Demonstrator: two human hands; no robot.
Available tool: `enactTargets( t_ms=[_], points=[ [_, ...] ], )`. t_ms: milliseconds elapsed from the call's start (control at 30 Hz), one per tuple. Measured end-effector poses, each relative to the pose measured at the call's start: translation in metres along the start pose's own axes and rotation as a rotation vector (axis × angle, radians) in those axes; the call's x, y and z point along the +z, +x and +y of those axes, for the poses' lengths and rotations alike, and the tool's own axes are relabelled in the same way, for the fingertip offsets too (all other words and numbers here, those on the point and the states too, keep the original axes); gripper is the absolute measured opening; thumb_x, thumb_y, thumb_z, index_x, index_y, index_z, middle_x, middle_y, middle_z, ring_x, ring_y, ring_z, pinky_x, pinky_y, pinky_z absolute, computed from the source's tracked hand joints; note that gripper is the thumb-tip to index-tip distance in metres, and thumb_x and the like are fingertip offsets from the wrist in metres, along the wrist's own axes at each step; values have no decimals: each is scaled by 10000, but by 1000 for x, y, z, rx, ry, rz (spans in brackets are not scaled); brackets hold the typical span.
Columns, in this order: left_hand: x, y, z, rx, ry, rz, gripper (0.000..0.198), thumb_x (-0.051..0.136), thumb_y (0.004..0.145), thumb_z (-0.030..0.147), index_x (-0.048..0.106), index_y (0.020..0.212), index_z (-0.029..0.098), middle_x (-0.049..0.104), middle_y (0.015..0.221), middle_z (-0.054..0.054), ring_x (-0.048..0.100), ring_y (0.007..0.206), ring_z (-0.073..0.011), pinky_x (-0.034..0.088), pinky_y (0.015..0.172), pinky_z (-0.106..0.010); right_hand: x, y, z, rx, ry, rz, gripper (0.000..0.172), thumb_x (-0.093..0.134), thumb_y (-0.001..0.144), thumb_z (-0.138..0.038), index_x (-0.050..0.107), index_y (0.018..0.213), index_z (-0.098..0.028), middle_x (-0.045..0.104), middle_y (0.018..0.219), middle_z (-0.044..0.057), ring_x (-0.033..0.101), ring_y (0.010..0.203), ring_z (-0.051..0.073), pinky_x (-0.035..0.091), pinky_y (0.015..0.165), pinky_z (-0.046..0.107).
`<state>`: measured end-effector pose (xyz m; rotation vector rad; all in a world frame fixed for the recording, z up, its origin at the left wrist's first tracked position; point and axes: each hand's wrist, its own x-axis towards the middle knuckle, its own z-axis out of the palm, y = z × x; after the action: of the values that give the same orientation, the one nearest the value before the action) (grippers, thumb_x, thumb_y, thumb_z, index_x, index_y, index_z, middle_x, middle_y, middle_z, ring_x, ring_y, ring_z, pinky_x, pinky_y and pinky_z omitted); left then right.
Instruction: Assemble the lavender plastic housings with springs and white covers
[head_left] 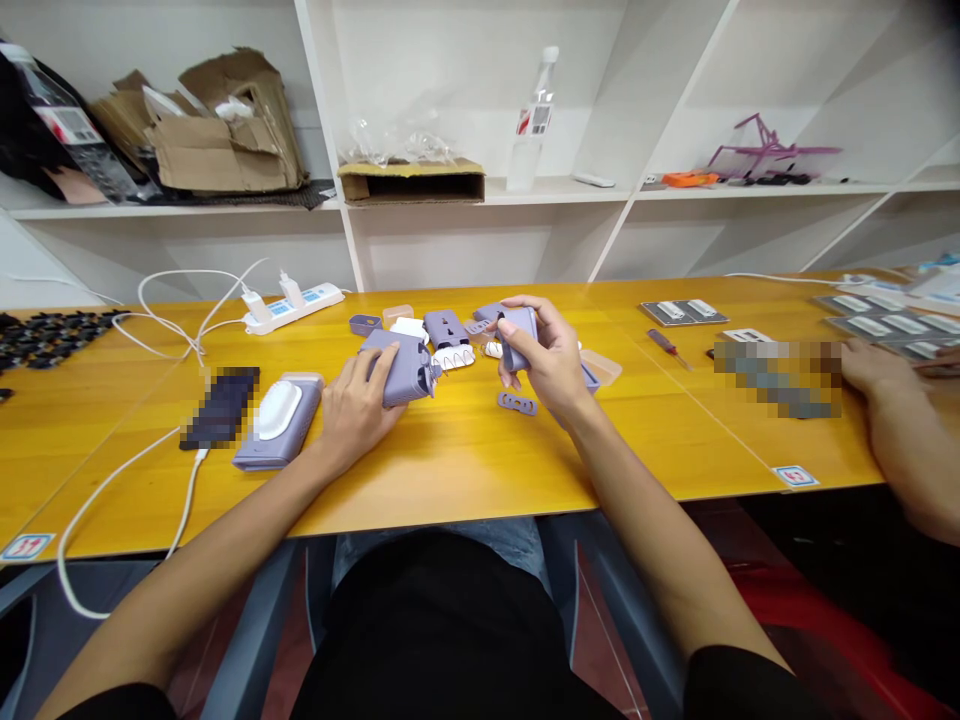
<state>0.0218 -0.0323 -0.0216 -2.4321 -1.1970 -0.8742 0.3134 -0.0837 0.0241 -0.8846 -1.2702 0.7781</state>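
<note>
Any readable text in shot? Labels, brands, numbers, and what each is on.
Left table-corner sticker: number in red and blue, too blurred to read for sure.
Right table-corner sticker: same, too blurred.
Plastic bottle label, on the shelf: red mark and barcode, too small to read.
Power strip label: blue, too small to read.
Bag label, far left: barcode, too small to read.
Nothing else legible.

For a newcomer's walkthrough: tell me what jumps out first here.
The bright yellow wooden table runs across the whole view. At its centre, the left hand grips a lilac plastic casing and the right hand holds a smaller lilac piece. Behind, white shelves hold torn cardboard and a plastic bottle.
</note>
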Motion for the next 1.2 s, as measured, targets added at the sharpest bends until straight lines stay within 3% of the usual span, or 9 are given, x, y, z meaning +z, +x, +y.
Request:
enactTargets(
  t_ms=[167, 267, 500, 700, 833, 967, 1100, 1200],
  points=[
    [0, 0, 0, -7, 5, -12, 773, 747, 940, 328, 482, 1661, 242, 646, 1539, -187, 669, 1338, -398, 599, 1033, -481, 4, 2, 3, 76, 44, 43, 508, 872, 889, -616, 574, 1132, -285, 772, 973, -1, 612, 425, 97, 420, 350, 257],
    [1, -1, 0, -21, 8, -24, 768, 746, 943, 334, 486, 1661, 244, 641, 1546, -186, 664, 1347, -401, 600, 1020, -478, 3, 4, 5, 186, 89, 29, 500, 912, 837, -585, 615, 1068, -254, 794, 1008, 29, 625, 407, 117, 404, 312, 272],
    [2, -1, 0, -8, 41, -20, 767, 761, 943, 356, 493, 1651, 232, 655, 1534, -186, 676, 1317, -397, 611, 961, -458, -5, 2, -5, 297, 227, -145, 481, 965, 768, -417, 654, 1071, -210, 817, 1184, 92, 616, 441, 97, 442, 341, 278],
    [4, 0, -5, 57, 23, -29, 787, 763, 946, 358, 468, 1666, 236, 664, 1510, -183, 671, 1334, -391, 596, 1027, -471, -11, 0, -12, 433, 180, -280, 488, 1014, 742, -369, 652, 1022, -201, 765, 773, 19, 721, 585, 177, 548, 410, 252],
    [7, 0, -6, 120, -12, -51, 760, 757, 963, 375, 484, 1660, 245, 667, 1507, -181, 669, 1334, -393, 582, 1064, -493, -14, -1, -9, 530, 80, -377, 448, 1031, 725, -353, 662, 923, -194, 787, 749, 50, 769, 624, 207, 635, 493, 290],
    [7, 0, -5, 123, -16, -69, 734, 739, 980, 386, 496, 1657, 238, 674, 1495, -182, 669, 1323, -398, 589, 1037, -502, -12, -4, -6, 527, 33, -480, 417, 1050, 689, -335, 695, 854, -189, 794, 771, 50, 807, 705, 225, 663, 539, 295],
    [4, 1, -3, 127, 10, -80, 757, 746, 971, 383, 489, 1663, 214, 664, 1514, -190, 667, 1315, -404, 598, 1000, -497, -9, -4, -3, 493, -56, -565, 388, 1029, 723, -365, 780, 963, -188, 794, 737, 24, 787, 625, 188, 658, 586, 287],
    [2, 1, -1, 110, 6, -100, 741, 752, 962, 362, 507, 1648, 225, 667, 1503, -189, 670, 1308, -398, 600, 995, -486, -8, -3, 0, 449, -94, -597, 357, 1023, 729, -358, 836, 984, -194, 765, 723, -3, 725, 567, 140, 594, 539, 249]
  ],
)
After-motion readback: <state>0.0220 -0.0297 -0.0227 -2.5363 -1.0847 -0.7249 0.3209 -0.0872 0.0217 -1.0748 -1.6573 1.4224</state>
